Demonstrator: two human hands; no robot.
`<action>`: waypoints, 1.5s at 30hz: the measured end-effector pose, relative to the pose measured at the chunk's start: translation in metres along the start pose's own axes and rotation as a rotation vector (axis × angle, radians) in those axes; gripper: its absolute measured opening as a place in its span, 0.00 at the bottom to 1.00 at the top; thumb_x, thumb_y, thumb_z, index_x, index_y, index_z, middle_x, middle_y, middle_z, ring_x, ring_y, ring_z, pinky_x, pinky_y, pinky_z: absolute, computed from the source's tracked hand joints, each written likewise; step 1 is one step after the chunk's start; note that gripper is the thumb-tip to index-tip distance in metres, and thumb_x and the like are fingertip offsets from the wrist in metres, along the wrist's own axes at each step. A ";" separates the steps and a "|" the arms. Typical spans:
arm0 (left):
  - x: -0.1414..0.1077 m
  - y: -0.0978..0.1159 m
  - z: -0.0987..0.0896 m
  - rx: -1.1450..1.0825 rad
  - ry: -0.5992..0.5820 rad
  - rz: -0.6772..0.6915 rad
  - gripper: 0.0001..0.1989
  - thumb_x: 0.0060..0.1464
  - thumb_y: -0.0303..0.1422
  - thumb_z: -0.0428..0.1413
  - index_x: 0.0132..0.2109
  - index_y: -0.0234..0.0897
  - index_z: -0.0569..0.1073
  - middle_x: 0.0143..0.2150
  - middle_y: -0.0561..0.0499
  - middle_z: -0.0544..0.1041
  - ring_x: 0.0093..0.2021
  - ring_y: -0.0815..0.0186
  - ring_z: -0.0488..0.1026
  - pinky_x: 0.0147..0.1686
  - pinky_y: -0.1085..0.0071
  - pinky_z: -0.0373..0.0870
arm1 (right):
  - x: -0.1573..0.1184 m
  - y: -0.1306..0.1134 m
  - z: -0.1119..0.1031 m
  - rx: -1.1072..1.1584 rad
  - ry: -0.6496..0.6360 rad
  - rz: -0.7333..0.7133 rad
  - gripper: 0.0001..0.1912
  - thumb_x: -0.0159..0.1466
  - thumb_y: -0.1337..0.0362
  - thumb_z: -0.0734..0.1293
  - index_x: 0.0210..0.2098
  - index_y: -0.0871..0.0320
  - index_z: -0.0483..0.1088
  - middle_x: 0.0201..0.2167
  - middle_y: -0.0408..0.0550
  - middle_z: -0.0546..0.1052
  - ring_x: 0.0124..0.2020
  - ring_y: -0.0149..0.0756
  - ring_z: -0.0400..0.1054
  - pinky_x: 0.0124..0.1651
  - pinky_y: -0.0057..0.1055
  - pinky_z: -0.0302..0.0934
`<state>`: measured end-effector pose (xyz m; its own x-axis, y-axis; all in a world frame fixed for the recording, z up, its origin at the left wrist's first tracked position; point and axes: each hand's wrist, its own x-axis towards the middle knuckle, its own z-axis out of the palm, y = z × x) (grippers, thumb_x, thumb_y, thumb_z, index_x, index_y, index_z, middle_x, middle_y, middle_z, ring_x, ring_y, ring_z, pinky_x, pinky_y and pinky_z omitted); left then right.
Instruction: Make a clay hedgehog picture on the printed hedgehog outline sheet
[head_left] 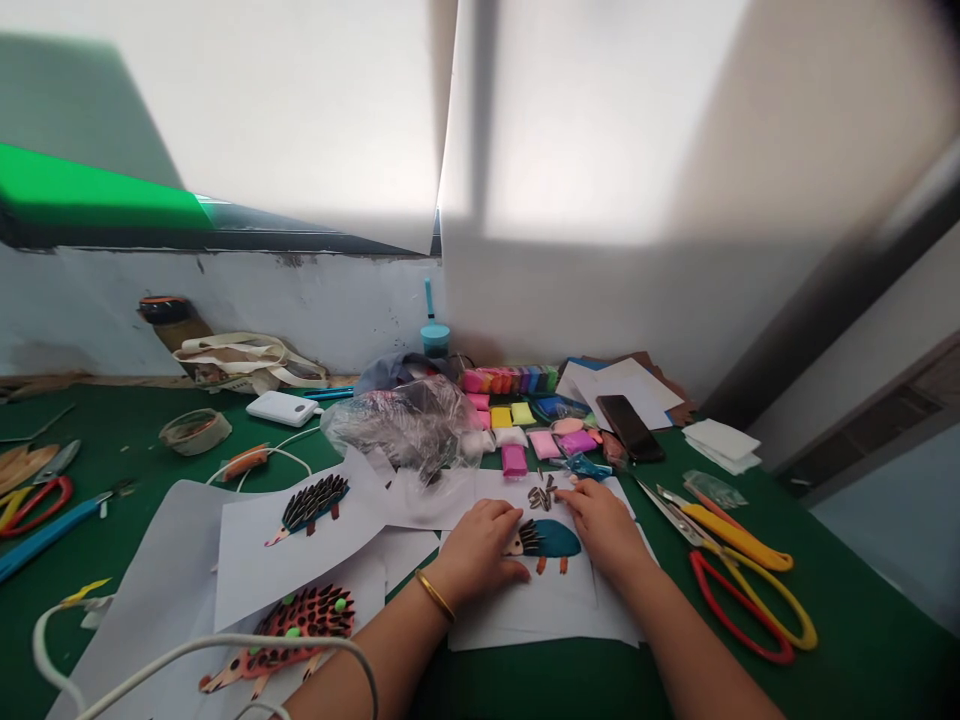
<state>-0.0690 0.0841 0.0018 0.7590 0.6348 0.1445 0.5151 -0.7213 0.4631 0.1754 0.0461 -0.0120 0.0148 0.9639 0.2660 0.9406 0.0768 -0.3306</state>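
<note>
A blue clay hedgehog [559, 538] with brown feet and a few dark seeds near its head lies on white paper [517, 620]. My left hand [484, 545] rests at its head, thumb and fingers apart around that end. Just above the body is a small pile of striped seeds [540, 495]. Beside the pile, my right hand [598, 520] has its index finger and thumb close together at the seeds; anything between the fingertips is too small to make out.
Finished hedgehogs, one blue [315, 503] and one red [307, 620], lie on papers at left. Clay packets [514, 460], a plastic bag [412, 425] and a phone [630, 428] sit behind. Scissors [742, 590] and a yellow cutter [739, 535] lie right; a white cable [225, 640] crosses the front left.
</note>
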 end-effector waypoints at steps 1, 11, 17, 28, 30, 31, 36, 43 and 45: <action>0.000 0.000 0.000 0.001 -0.001 0.001 0.39 0.40 0.44 0.71 0.58 0.41 0.68 0.56 0.44 0.70 0.55 0.51 0.66 0.56 0.58 0.64 | 0.000 0.000 -0.001 -0.029 0.008 0.007 0.18 0.63 0.73 0.60 0.45 0.51 0.77 0.42 0.50 0.74 0.47 0.43 0.67 0.47 0.36 0.59; -0.001 0.002 -0.002 -0.010 -0.008 -0.014 0.37 0.41 0.45 0.70 0.57 0.42 0.68 0.56 0.43 0.70 0.56 0.51 0.66 0.56 0.57 0.64 | -0.005 0.007 -0.007 -0.078 0.094 0.117 0.13 0.67 0.69 0.58 0.42 0.56 0.74 0.37 0.53 0.77 0.39 0.42 0.69 0.39 0.35 0.58; -0.001 0.002 0.001 0.000 0.017 -0.006 0.38 0.42 0.45 0.70 0.58 0.41 0.67 0.56 0.43 0.70 0.56 0.51 0.66 0.56 0.57 0.63 | -0.018 -0.012 -0.011 0.293 0.094 0.073 0.16 0.68 0.62 0.56 0.47 0.54 0.72 0.46 0.50 0.77 0.48 0.41 0.70 0.50 0.38 0.63; -0.001 0.002 0.002 -0.008 0.028 -0.008 0.36 0.42 0.44 0.69 0.57 0.42 0.68 0.55 0.44 0.70 0.56 0.51 0.67 0.56 0.56 0.64 | -0.023 -0.027 -0.017 0.507 -0.053 -0.070 0.06 0.60 0.65 0.64 0.30 0.54 0.73 0.38 0.49 0.74 0.44 0.42 0.69 0.48 0.37 0.64; -0.001 0.001 0.003 -0.002 0.033 0.002 0.37 0.42 0.45 0.70 0.57 0.42 0.67 0.55 0.44 0.70 0.56 0.51 0.66 0.56 0.57 0.64 | -0.023 -0.026 -0.017 0.477 -0.035 -0.101 0.06 0.59 0.66 0.65 0.29 0.54 0.74 0.38 0.50 0.72 0.45 0.42 0.67 0.49 0.38 0.63; -0.001 0.000 0.004 0.001 0.035 0.005 0.37 0.42 0.44 0.70 0.57 0.41 0.67 0.55 0.44 0.71 0.56 0.51 0.66 0.56 0.57 0.64 | -0.023 -0.027 -0.016 0.462 -0.031 -0.108 0.06 0.59 0.66 0.65 0.29 0.54 0.74 0.38 0.49 0.71 0.44 0.42 0.67 0.49 0.38 0.63; 0.000 -0.001 0.006 0.006 0.033 0.002 0.37 0.43 0.45 0.69 0.58 0.42 0.67 0.55 0.44 0.70 0.56 0.51 0.66 0.57 0.57 0.64 | -0.022 -0.030 -0.008 0.390 -0.007 -0.141 0.05 0.59 0.68 0.66 0.29 0.55 0.74 0.36 0.49 0.70 0.42 0.42 0.65 0.47 0.39 0.62; -0.001 0.000 0.004 0.009 0.031 0.002 0.39 0.41 0.46 0.70 0.58 0.40 0.67 0.55 0.43 0.71 0.56 0.51 0.66 0.56 0.57 0.64 | -0.021 -0.034 -0.006 0.364 -0.020 -0.159 0.04 0.60 0.69 0.66 0.30 0.55 0.73 0.36 0.48 0.70 0.42 0.41 0.64 0.46 0.37 0.61; -0.001 -0.001 0.005 0.005 0.033 0.005 0.38 0.42 0.45 0.70 0.58 0.40 0.67 0.55 0.44 0.71 0.56 0.51 0.66 0.56 0.57 0.64 | -0.021 -0.033 -0.007 0.350 -0.024 -0.165 0.04 0.59 0.69 0.66 0.30 0.55 0.73 0.36 0.48 0.70 0.42 0.41 0.65 0.46 0.37 0.61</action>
<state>-0.0680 0.0827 -0.0026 0.7483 0.6396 0.1756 0.5130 -0.7259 0.4581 0.1461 0.0212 -0.0006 -0.1389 0.9366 0.3216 0.7571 0.3098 -0.5752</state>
